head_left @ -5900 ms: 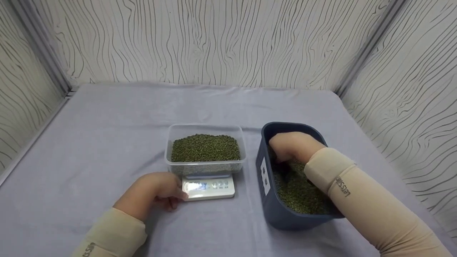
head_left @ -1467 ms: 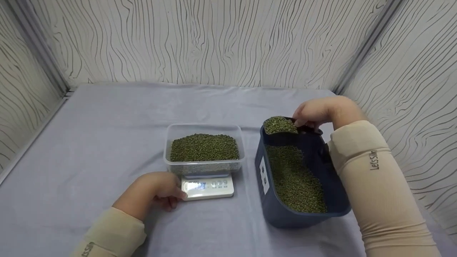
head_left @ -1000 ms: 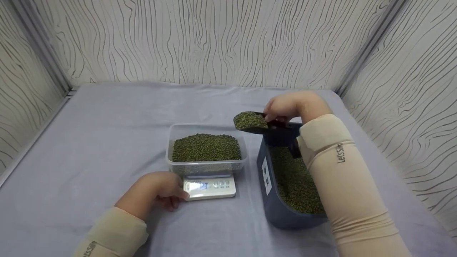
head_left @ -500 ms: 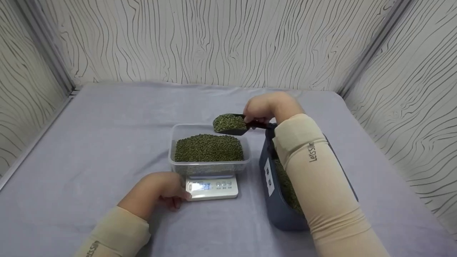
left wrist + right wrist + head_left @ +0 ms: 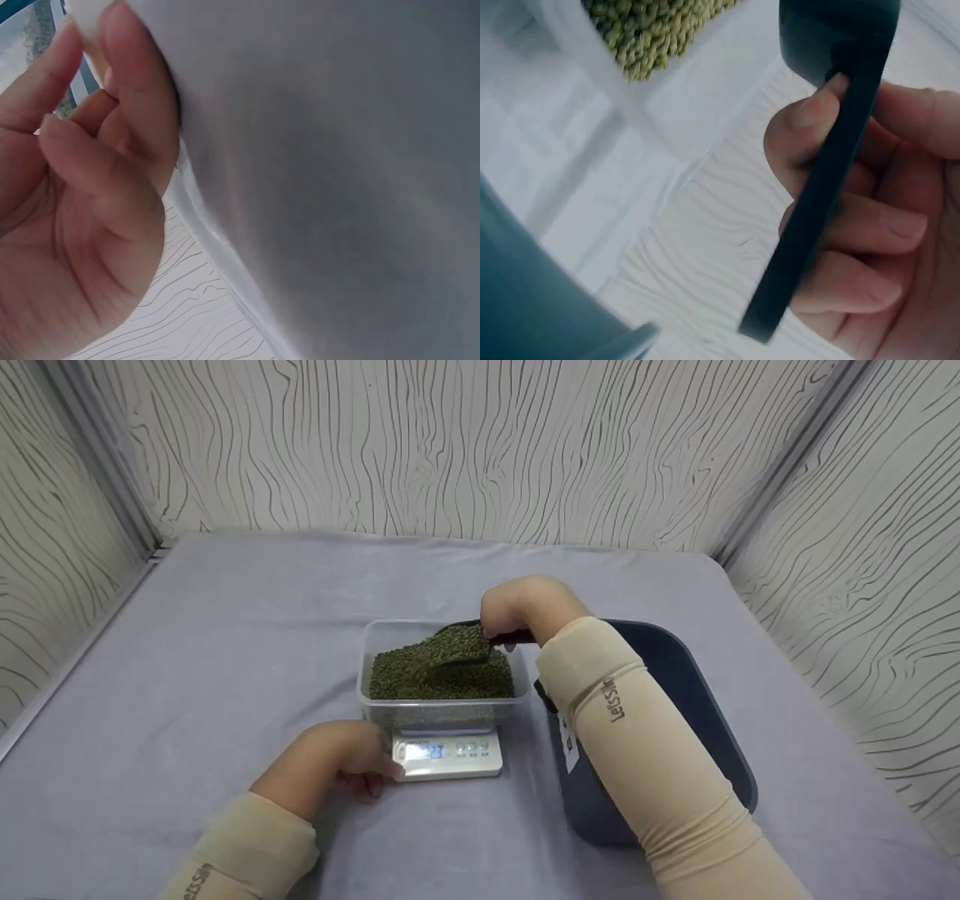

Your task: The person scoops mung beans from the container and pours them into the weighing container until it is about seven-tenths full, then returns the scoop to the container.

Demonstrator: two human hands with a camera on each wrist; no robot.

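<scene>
My right hand (image 5: pixel 517 604) grips the handle of a black scoop (image 5: pixel 810 217) over the clear plastic container (image 5: pixel 442 703). The scoop tips to the left, and green mung beans (image 5: pixel 397 675) slide from it onto the heap inside. Under the container is a white digital kitchen scale (image 5: pixel 450 769) with a lit display whose digits are partly legible. At the scale's front left corner, my left hand (image 5: pixel 337 750) pinches the edge between thumb and finger, its other fingers curled. The left wrist view shows those fingers (image 5: pixel 112 180) close up.
A dark blue bin (image 5: pixel 675 675) with a white label stands to the right, largely covered by my right sleeve (image 5: pixel 645 742). A pale cloth (image 5: pixel 247 600) covers the table. Patterned panels (image 5: pixel 420 450) enclose the back and sides.
My right hand has come up out of the bin with a full scoop, moved left over the container and tilted it, so beans now pour. My left hand has stayed at the scale.
</scene>
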